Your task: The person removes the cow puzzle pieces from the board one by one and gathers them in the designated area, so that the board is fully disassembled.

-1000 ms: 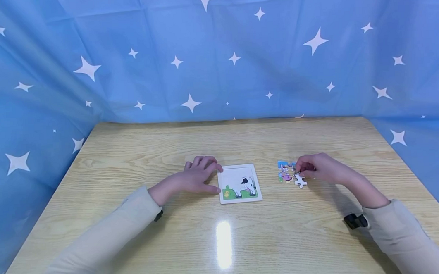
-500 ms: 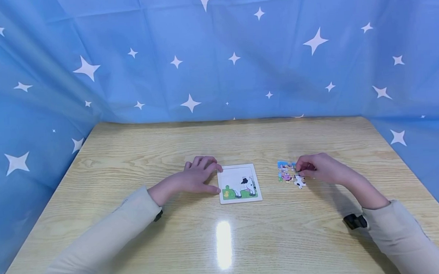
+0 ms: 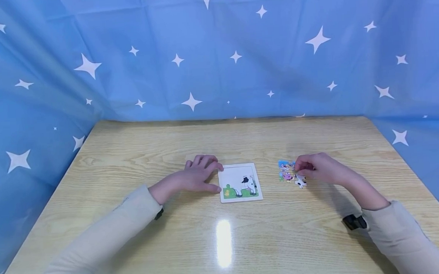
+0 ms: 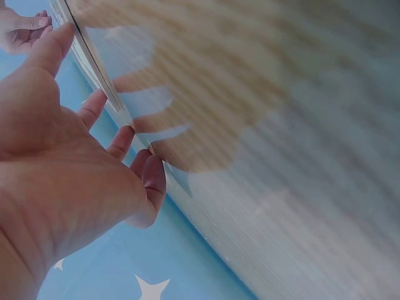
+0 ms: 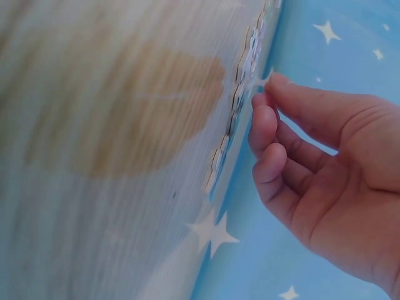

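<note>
A square puzzle tray (image 3: 241, 199) with a pale frame lies on the table; its lower part shows a white cow's body with black patches on green. My left hand (image 3: 197, 177) rests at the tray's left edge, index fingertip at the upper corner and thumb lower down, fingers spread. To the right, my right hand (image 3: 319, 169) is bent over several colourful puzzle pieces (image 3: 285, 175), thumb and fingertips together at a black-and-white puzzle piece (image 3: 301, 182). In the right wrist view, the curled fingers (image 5: 265, 122) partly hide the row of pieces (image 5: 219, 159).
The wooden table (image 3: 165, 235) carries a bright light reflection in front of the tray. A blue curtain (image 3: 215, 50) with white stars hangs along the back and sides. Dark straps (image 3: 354, 222) show at the sleeve cuffs.
The piece by my right fingertips looked mostly white a second ago and now shows its black patches. Both hands keep nearly the same place; the head view has shifted slightly.
</note>
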{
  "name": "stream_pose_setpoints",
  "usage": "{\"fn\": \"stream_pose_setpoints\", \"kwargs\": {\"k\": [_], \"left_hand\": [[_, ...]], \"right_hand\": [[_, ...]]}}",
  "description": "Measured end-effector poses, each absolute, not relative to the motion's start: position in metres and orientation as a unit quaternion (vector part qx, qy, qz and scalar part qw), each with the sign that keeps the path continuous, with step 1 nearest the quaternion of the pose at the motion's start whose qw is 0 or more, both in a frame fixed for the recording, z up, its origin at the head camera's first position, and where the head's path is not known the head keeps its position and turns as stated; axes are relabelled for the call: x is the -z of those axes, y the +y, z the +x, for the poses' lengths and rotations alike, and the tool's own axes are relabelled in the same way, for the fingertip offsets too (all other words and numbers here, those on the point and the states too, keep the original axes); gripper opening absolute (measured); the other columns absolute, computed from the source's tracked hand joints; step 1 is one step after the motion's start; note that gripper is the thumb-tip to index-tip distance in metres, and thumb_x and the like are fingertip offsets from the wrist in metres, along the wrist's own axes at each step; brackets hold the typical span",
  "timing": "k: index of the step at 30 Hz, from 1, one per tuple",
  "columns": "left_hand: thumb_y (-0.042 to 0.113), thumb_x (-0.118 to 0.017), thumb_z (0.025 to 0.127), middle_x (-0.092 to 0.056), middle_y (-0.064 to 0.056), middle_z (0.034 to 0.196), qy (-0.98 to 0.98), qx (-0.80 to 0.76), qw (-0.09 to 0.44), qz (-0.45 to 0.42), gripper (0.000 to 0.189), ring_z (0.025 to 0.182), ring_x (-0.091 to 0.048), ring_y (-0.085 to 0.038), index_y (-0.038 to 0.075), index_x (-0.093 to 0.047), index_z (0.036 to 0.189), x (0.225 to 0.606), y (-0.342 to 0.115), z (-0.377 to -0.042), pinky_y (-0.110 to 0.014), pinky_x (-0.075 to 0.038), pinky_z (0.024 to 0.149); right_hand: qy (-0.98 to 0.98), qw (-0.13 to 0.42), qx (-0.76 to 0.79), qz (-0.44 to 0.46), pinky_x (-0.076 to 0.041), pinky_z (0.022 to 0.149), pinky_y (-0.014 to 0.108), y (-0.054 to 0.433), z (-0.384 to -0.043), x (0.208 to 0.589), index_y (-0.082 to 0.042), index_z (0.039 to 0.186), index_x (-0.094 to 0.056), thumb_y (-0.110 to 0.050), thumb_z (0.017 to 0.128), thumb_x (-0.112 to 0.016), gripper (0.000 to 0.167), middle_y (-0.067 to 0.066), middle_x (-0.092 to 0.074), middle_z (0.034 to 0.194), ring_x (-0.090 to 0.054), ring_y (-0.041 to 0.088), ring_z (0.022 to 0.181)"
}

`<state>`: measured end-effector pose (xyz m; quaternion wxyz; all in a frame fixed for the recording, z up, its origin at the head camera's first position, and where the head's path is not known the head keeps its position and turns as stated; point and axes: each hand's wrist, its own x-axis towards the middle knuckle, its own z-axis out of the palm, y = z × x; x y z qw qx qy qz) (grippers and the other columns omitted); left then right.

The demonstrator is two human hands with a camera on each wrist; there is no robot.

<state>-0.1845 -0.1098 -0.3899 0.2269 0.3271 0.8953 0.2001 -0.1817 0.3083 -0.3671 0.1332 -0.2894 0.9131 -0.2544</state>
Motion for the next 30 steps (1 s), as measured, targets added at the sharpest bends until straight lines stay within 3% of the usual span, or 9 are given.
{"fn": "stream_pose_setpoints", "kwargs": {"k": [9, 17, 30], "left_hand": [[0.041, -0.071, 0.107, -0.023, -0.022, 0.175, 0.899, -0.191, 0.222, 0.327, 0.062, 0.16, -0.016, -0.048, 0.015, -0.045, 0.157, 0.388, -0.109, -0.184, -0.07, -0.024, 0.118], [0.04, -0.071, 0.107, -0.023, -0.022, 0.174, 0.897, -0.195, 0.225, 0.327, 0.061, 0.159, -0.016, -0.048, 0.014, -0.045, 0.156, 0.388, -0.11, -0.183, -0.069, -0.024, 0.116], [0.04, -0.072, 0.107, -0.023, -0.022, 0.175, 0.896, -0.199, 0.224, 0.327, 0.061, 0.16, -0.015, -0.048, 0.014, -0.045, 0.156, 0.389, -0.11, -0.183, -0.069, -0.024, 0.116]], "right_hand": [[0.904, 0.145, 0.268, -0.299, -0.042, 0.063, 0.028, 0.294, -0.181, 0.366, -0.004, 0.106, -0.072, 0.005, 0.105, -0.069, 0.01, -0.006, -0.063, 0.084, -0.048, 0.005, 0.069], [0.892, 0.163, 0.282, -0.312, -0.049, 0.067, 0.026, 0.278, -0.183, 0.366, -0.005, 0.104, -0.071, 0.0, 0.105, -0.073, 0.006, -0.008, -0.071, 0.089, -0.061, 0.01, 0.075], [0.882, 0.161, 0.281, -0.342, -0.049, 0.065, 0.028, 0.253, -0.183, 0.364, -0.005, 0.106, -0.073, 0.004, 0.104, -0.072, 0.009, -0.005, -0.068, 0.084, -0.054, 0.005, 0.069]]}}
